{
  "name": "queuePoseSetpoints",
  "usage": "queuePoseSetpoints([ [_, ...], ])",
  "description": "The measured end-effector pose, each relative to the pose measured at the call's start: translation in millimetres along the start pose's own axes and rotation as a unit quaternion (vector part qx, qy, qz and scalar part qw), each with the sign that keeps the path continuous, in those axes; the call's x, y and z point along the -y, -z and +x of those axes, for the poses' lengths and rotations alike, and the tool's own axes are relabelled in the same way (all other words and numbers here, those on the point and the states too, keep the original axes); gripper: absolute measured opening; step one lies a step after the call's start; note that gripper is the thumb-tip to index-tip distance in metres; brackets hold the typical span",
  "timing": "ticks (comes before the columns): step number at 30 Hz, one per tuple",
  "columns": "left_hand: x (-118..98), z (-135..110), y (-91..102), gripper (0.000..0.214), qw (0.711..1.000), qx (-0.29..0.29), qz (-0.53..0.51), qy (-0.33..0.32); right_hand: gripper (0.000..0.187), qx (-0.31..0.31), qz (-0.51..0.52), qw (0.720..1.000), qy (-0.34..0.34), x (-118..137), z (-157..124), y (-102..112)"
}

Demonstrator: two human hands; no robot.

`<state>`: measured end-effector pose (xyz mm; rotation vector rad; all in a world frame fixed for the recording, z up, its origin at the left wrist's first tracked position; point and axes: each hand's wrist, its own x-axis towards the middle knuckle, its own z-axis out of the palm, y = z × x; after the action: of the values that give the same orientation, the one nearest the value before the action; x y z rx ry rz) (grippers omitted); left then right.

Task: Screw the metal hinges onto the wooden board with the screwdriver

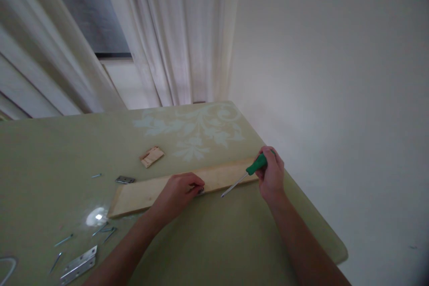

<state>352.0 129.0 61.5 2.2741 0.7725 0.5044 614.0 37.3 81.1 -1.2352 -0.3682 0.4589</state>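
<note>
A: Which step is the person working through?

B: I'm reading it as positioning: the left hand [181,191] is pinching a small metal piece [201,191] at the near edge of the wooden board [134,195], while the right hand [272,175] is holding a screwdriver [253,167].

A: Is the screwdriver doing any driving?

B: No, its tip is pointing down and left, near the metal piece but not meeting it. I can't tell whether it's touching the bench [208,241].

A: What is the next move calling for?

B: In my judgement, a steady left pinch and a tip lining up squarely with that piece, whose exact form the fingers are hiding.

A: How are the hands sitting?

B: The left forearm is reaching across the board's near edge, back of the hand facing up. The right forearm is extending from the lower right, its grip wrapping the green handle by the board's right end.

A: And the board?

B: It's lying flat across the bench, a dark hinge [125,179] sitting just beside its left end. A silver hinge [79,265] and loose screws [63,240] are lying nearer the person, leftward.
</note>
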Motion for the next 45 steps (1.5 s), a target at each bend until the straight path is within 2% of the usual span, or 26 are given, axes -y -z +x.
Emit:
queuePoseSetpoints([
  [6,-3,-3,-4.8,0.019,1.000,-0.005,-0.005,-0.010,0.038,0.004,-0.004,1.000,0.004,-1,1,0],
  [11,-3,-7,-10.9,0.017,1.000,-0.017,-0.020,0.016,0.041,0.037,-0.017,0.999,0.034,-4,-2,1],
  [18,7,-14,-22.8,0.018,0.990,-0.058,-0.110,0.060,0.034,0.121,-0.039,0.983,0.136,-3,-18,-2],
  [25,13,-15,-27.5,0.016,0.984,-0.071,-0.152,0.059,0.027,0.137,-0.102,0.959,0.227,1,-36,-8],
  [28,13,-14,-26.8,0.015,0.979,-0.075,-0.177,0.061,0.027,0.137,-0.127,0.947,0.262,11,-36,-11],
  [30,12,-14,-25.9,0.014,0.982,-0.072,-0.167,0.058,0.024,0.166,-0.167,0.925,0.300,25,-33,-17],
  [33,11,-14,-25.3,0.014,0.989,-0.070,-0.127,0.038,0.017,0.255,-0.259,0.857,0.366,52,-29,-38],
  [36,12,-14,-26.6,0.017,0.991,-0.076,-0.100,0.037,0.017,0.337,-0.304,0.804,0.384,73,-28,-65],
  [40,14,-13,-28.7,0.019,0.991,-0.073,-0.101,0.057,0.022,0.407,-0.339,0.759,0.380,79,-30,-91],
  [43,15,-13,-29.8,0.019,0.990,-0.069,-0.105,0.068,0.020,0.437,-0.367,0.730,0.376,75,-31,-96],
  [45,16,-13,-30.1,0.019,0.989,-0.069,-0.107,0.073,0.019,0.447,-0.374,0.721,0.375,74,-32,-94],
])
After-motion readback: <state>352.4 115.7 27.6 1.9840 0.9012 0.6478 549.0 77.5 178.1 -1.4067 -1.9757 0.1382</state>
